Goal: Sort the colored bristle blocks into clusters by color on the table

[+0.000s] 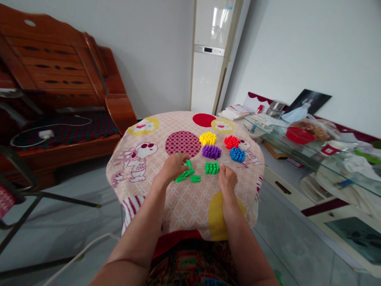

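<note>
My left hand (176, 165) reaches over a loose scatter of small green plastic pieces (188, 171), fingers stretched and apart; some pieces are hidden under it. One of them, a green piece (195, 178), lies on its side nearer to me. To the right, an upright cluster of green pieces (211, 168) stands in tight rows. Right beside that cluster is my right hand (228, 178), its fingers curled closed; whether anything is inside is hidden. Behind stand matching clusters: purple pieces (211, 151), yellow pieces (208, 138), red pieces (231, 141) and blue pieces (237, 155).
A patterned pink cloth (184, 202) covers the round table. A wooden bench (59, 79) stands at left, near a metal-framed chair (35, 194). On the right, a glass-topped stand (327, 167) carries papers (236, 112), a red bowl (300, 135) and bags. A tall white cabinet-like unit (208, 75) is behind.
</note>
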`<act>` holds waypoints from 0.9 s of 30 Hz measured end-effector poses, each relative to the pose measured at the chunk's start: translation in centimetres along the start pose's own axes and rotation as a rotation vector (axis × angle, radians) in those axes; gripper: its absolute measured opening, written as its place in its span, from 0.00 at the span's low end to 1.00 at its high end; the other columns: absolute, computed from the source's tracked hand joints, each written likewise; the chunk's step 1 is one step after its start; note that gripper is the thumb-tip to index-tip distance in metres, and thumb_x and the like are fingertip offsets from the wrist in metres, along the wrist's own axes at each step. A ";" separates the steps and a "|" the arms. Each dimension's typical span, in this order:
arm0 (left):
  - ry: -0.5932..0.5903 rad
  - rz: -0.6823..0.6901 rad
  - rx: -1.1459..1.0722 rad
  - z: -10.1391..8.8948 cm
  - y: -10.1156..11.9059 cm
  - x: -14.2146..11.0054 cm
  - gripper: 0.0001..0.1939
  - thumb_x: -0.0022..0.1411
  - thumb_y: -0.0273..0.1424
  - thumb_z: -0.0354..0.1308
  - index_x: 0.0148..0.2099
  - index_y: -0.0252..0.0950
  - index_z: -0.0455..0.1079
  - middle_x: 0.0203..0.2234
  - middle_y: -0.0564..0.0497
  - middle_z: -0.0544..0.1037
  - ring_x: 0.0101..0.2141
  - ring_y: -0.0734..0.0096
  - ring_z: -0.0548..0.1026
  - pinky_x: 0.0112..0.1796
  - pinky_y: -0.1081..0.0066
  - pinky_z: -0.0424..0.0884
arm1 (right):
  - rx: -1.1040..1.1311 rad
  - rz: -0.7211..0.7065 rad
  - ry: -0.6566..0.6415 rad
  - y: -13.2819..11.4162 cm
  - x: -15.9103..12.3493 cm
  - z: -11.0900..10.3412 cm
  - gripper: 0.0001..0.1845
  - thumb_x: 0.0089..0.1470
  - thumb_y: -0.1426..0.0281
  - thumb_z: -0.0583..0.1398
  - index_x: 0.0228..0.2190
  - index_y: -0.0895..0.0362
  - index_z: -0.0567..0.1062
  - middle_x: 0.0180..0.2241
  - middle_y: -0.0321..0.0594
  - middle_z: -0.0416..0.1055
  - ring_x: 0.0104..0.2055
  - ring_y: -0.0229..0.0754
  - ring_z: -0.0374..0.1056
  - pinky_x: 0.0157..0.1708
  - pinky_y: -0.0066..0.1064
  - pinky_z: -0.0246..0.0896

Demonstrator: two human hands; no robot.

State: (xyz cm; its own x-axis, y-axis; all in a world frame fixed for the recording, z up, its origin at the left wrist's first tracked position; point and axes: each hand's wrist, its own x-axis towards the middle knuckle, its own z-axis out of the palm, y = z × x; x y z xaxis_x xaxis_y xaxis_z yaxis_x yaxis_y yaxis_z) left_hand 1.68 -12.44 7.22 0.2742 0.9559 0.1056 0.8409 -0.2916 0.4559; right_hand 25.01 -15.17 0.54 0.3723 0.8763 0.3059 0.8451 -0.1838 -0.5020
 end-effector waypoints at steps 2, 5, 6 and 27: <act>-0.113 -0.012 0.114 -0.8 -0.6 -1.0 0.18 0.52 0.29 0.64 0.47 0.37 0.77 0.37 0.48 0.82 0.38 0.59 0.79 0.38 0.68 0.71 | 0.004 -0.001 0.007 0.0 0.0 -0.1 0.31 0.69 0.59 0.45 0.30 0.61 0.82 0.30 0.50 0.78 0.28 0.41 0.64 0.28 0.33 0.43; -0.195 0.018 0.225 -0.6 -0.7 -2.2 0.16 0.50 0.29 0.65 0.44 0.39 0.77 0.40 0.47 0.82 0.43 0.55 0.78 0.39 0.67 0.70 | 0.016 -0.007 0.004 -0.1 0.0 -0.1 0.31 0.69 0.59 0.45 0.30 0.60 0.81 0.30 0.50 0.77 0.28 0.42 0.64 0.28 0.33 0.43; -0.189 0.030 0.237 -0.4 -0.7 -2.4 0.15 0.50 0.29 0.65 0.43 0.39 0.77 0.41 0.46 0.82 0.44 0.55 0.78 0.40 0.67 0.70 | 0.019 -0.005 0.002 -0.1 0.0 -0.1 0.32 0.69 0.59 0.44 0.30 0.60 0.81 0.29 0.50 0.77 0.27 0.42 0.64 0.28 0.33 0.43; 0.059 0.132 -0.124 5.8 4.9 -1.1 0.06 0.54 0.24 0.65 0.34 0.36 0.71 0.29 0.52 0.77 0.31 0.69 0.74 0.35 0.71 0.67 | 0.085 0.001 0.044 0.3 0.2 0.0 0.34 0.67 0.58 0.42 0.29 0.60 0.80 0.28 0.50 0.76 0.28 0.44 0.66 0.29 0.34 0.47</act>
State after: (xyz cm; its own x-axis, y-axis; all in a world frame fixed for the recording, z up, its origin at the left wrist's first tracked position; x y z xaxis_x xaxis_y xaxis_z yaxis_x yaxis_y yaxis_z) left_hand 8.25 -15.12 4.23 0.3476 0.9112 0.2213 0.7346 -0.4113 0.5397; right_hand 25.31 -15.03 0.48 0.3910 0.8555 0.3395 0.8097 -0.1444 -0.5688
